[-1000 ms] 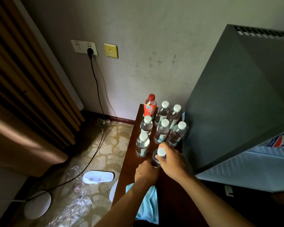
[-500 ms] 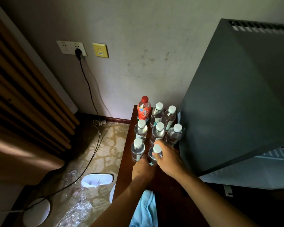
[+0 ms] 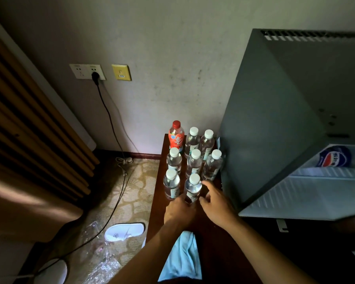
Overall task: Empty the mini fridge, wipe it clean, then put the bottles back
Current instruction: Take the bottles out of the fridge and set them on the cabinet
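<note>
Clear water bottle (image 3: 192, 187) upright; left hand (image 3: 179, 211) at its base; right hand (image 3: 216, 202) beside.

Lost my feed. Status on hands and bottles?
Left hand at base of nearest water bottle, grip unclear. Right hand open beside it. Eight bottles grouped on table. Fridge door open, close right.

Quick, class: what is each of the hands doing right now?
Left hand: at the base of the nearest water bottle; grip cannot be told.
Right hand: open, just off that bottle.
</note>
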Available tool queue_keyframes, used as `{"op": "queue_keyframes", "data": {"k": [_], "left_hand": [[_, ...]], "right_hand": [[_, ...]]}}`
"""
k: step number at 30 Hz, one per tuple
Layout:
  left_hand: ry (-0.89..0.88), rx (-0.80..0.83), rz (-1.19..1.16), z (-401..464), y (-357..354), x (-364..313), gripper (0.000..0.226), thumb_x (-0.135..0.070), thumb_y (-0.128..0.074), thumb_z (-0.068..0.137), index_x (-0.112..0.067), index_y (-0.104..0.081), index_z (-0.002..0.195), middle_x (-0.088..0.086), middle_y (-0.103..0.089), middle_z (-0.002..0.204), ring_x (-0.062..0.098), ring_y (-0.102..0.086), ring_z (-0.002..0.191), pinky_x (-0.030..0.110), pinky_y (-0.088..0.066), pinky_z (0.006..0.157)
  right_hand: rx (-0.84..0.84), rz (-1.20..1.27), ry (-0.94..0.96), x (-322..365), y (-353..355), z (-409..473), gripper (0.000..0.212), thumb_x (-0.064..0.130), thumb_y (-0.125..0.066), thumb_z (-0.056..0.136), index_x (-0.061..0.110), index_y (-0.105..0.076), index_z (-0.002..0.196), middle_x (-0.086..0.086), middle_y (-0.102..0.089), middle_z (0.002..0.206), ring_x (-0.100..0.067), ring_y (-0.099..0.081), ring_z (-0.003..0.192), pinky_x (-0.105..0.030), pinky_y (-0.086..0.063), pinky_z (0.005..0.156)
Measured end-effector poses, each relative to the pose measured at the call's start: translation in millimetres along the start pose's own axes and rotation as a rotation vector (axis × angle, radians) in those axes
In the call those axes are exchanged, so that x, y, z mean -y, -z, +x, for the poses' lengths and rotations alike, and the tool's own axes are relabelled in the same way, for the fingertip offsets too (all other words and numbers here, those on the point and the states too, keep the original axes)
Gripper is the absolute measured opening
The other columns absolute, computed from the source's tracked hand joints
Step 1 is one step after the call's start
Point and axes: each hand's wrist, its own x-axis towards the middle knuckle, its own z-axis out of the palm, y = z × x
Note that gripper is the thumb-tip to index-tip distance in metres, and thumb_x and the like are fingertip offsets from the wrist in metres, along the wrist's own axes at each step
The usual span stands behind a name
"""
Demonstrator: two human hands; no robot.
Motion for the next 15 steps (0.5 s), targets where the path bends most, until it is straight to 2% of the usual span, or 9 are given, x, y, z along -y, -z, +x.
{"op": "queue_keyframes", "data": {"k": [4, 7, 11, 15], "left_hand": [[0.013, 0.050, -0.018, -12.7, -7.2, -2.0, 0.040, -0.058, -0.057, 0.078, -0.031, -0.067, 0.105, -0.006, -0.072, 0.108, 0.021, -0.065, 0.108, 0.031, -0.049, 0.090], [-0.028, 0.076, 0.001, -22.3, -18.9, -7.2, 0.038, -0.059, -0.058, 0.077, -0.033, -0.067, 0.102, -0.009, -0.073, 0.107, 0.018, -0.065, 0.107, 0.028, -0.047, 0.088], [-0.093, 0.123, 0.032, -34.4, -38.8, -23.9, 0.021, -0.046, -0.062, 0.083, -0.035, -0.066, 0.101, -0.010, -0.073, 0.105, 0.017, -0.066, 0.104, 0.025, -0.047, 0.084], [-0.148, 0.184, 0.023, -46.6, -57.9, -51.3, 0.027, -0.040, -0.060, 0.081, -0.029, -0.069, 0.103, -0.005, -0.073, 0.106, 0.020, -0.067, 0.104, 0.029, -0.051, 0.085]], "right_hand": [[-0.036, 0.000, -0.041, -10.5, -3.3, -16.5, 0.033, 0.028, -0.055, 0.092, 0.031, -0.057, 0.125, 0.000, -0.066, 0.110, -0.018, -0.060, 0.104, -0.032, -0.049, 0.089], [-0.101, 0.019, -0.046, -22.7, 1.0, -28.3, 0.026, 0.027, -0.057, 0.091, 0.029, -0.064, 0.116, 0.005, -0.068, 0.104, -0.014, -0.062, 0.099, -0.024, -0.045, 0.083], [-0.135, 0.077, -0.112, -47.0, 16.4, -41.5, 0.019, 0.027, -0.059, 0.091, 0.034, -0.066, 0.107, 0.018, -0.059, 0.088, -0.006, -0.060, 0.087, -0.018, -0.042, 0.073], [-0.127, 0.118, -0.125, -74.4, 37.2, -51.8, 0.015, 0.026, -0.057, 0.093, 0.037, -0.067, 0.093, 0.021, -0.062, 0.085, 0.000, -0.061, 0.082, -0.014, -0.044, 0.066]]}}
